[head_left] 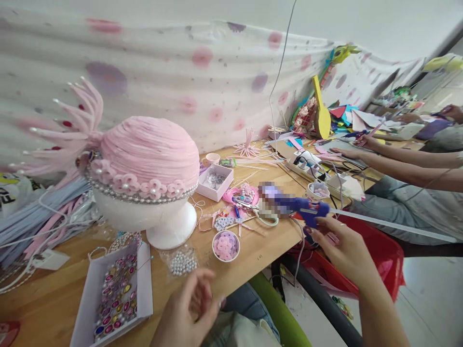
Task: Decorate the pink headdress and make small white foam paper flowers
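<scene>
My right hand grips the handle of a blue glue gun, held past the table's edge at the right. A long white glue stick runs out of its back; pixelation covers part of its front. My left hand is low in the middle, loosely curled, thumb apart from the fingers, with nothing visible in it. Nearby are a bowl of pink and lilac flower pieces and a bag of silvery beads. On a white foam head sits a pink headpiece trimmed with flowers and beads.
At the left are a white box of jewelled pieces and blue-grey strips. Behind lie scissors, a small white box and a power strip with cables. A co-worker's arms reach in at right, above a red tub.
</scene>
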{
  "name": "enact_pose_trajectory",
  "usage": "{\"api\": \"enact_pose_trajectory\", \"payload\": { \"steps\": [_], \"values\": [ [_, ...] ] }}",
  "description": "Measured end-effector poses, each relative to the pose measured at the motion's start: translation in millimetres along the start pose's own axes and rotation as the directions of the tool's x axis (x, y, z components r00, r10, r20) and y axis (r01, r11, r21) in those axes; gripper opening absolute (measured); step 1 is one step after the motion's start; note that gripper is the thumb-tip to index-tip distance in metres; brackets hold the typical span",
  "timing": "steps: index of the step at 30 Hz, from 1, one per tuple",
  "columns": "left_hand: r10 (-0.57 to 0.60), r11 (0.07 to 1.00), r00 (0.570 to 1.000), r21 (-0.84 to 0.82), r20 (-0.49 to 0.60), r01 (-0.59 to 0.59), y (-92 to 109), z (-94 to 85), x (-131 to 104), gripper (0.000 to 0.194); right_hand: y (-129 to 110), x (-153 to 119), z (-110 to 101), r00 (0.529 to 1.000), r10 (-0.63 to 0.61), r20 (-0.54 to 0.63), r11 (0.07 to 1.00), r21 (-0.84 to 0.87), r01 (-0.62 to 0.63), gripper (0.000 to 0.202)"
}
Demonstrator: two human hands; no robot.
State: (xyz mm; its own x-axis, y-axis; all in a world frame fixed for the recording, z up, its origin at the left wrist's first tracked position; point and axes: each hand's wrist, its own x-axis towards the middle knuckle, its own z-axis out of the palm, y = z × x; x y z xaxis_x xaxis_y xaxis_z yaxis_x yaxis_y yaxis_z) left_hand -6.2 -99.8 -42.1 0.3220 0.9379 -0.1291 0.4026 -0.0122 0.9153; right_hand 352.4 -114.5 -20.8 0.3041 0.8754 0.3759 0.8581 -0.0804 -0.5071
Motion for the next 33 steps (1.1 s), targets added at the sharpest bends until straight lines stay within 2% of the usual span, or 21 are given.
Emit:
{"api": "enact_pose_trajectory", "payload": {
  "steps": [1, 2, 3, 6, 9, 11, 15, 18, 20, 22, 25, 29, 33],
  "values": [
    [0.040, 0.999, 0.983, -0.002, -0.179, -0.041, -6, 9.1, 10, 0.039, -7, -3, 3, 0.998, -0.023, 0.067, 1.000, -0.001, 0.023, 0.029],
    [0.096, 0.995, 0.948, 0.020, -0.303, -0.095, -11, 18.5, 20, 0.055, -12, -6, 9, 0.991, -0.038, 0.127, 0.999, 0.002, 0.039, 0.027],
    [0.155, 0.988, 0.915, 0.051, -0.373, -0.147, -15, 28.1, 30, 0.069, -17, -9, 16, 0.982, -0.050, 0.181, 0.999, 0.007, 0.050, 0.026],
    [0.249, 0.968, 0.890, 0.093, -0.383, -0.231, -18, 53.6, 56, 0.091, -28, -16, 38, 0.965, -0.080, 0.251, 0.997, 0.013, 0.080, 0.025],
    [0.204, 0.979, 0.894, 0.108, -0.400, -0.176, -18, 64.9, 62, 0.084, -37, -24, 55, 0.962, -0.122, 0.246, 0.992, 0.022, 0.121, 0.024],
    [0.174, 0.984, 0.886, 0.116, -0.429, -0.137, -23, 61.3, 54, 0.076, -45, -29, 64, 0.958, -0.160, 0.237, 0.987, 0.039, 0.155, 0.024],
    [0.106, 0.991, 0.889, 0.125, -0.446, -0.056, -42, 39.7, 23, 0.062, -68, -39, 88, 0.953, -0.225, 0.204, 0.974, 0.068, 0.216, 0.027],
    [0.091, 0.990, 0.871, 0.140, -0.484, -0.026, -47, 28.4, 8, 0.055, -86, -47, 108, 0.943, -0.238, 0.231, 0.971, 0.071, 0.228, 0.028],
    [0.142, 0.981, 0.873, 0.187, -0.466, -0.060, -42, 25.9, 9, 0.053, -94, -51, 118, 0.939, -0.215, 0.270, 0.976, 0.037, 0.213, 0.029],
    [0.182, 0.968, 0.899, 0.232, -0.398, -0.093, -34, 25.1, 14, 0.055, -97, -52, 123, 0.941, -0.177, 0.289, 0.983, 0.000, 0.184, 0.030],
    [0.180, 0.963, 0.944, 0.247, -0.278, -0.111, -23, 23.5, 23, 0.065, -93, -47, 125, 0.957, -0.138, 0.257, 0.990, -0.003, 0.143, 0.031],
    [0.106, 0.990, 0.981, 0.113, -0.162, -0.088, -19, 21.5, 28, 0.072, -79, -31, 124, 0.972, -0.096, 0.217, 0.994, -0.025, 0.104, 0.034],
    [0.068, 0.997, 0.988, 0.040, -0.139, -0.063, -23, 22.3, 30, 0.069, -71, -13, 125, 0.968, -0.123, 0.220, 0.985, -0.088, 0.145, 0.033]
  ]
}}
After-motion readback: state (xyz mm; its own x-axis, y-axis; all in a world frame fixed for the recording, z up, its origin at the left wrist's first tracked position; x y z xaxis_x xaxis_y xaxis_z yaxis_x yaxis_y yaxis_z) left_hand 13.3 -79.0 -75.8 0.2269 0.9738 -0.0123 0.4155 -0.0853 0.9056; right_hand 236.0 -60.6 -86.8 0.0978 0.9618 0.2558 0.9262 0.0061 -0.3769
